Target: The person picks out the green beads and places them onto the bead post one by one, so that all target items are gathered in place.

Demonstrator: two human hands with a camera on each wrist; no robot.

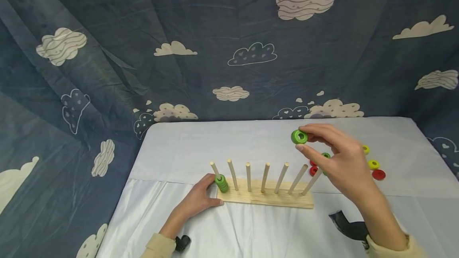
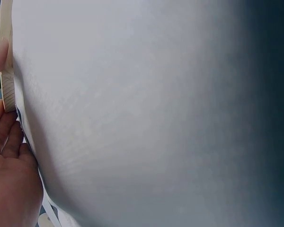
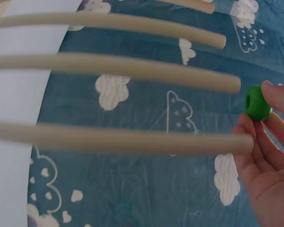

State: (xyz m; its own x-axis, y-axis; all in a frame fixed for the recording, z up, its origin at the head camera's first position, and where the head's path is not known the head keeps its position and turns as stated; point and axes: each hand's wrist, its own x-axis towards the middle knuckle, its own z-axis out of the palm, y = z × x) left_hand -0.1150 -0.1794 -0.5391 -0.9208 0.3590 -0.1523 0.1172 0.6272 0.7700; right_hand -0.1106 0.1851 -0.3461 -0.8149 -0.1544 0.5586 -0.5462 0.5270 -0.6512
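A wooden peg board (image 1: pixel 265 199) with several upright pegs (image 1: pixel 265 177) lies on the white cloth. Several green rings (image 1: pixel 222 184) are stacked on its leftmost peg. My left hand (image 1: pixel 199 198) grips the left end of the board, the thumb at the front edge and the fingers behind; its wrist view shows the board end (image 2: pixel 7 87) between thumb and fingers. Above the right part of the board, my right hand (image 1: pixel 340 156) pinches a green ring (image 1: pixel 299 136) between thumb and fingertips. In the right wrist view this green ring (image 3: pixel 258 103) is close to the peg tips.
Yellow rings (image 1: pixel 373 165) and a red ring (image 1: pixel 379 174) lie on the cloth to the right. More red rings (image 1: pixel 313 171) and a green ring (image 1: pixel 326 155) are partly hidden behind my right hand. A dark cloud-patterned curtain (image 1: pixel 215 23) hangs behind the table.
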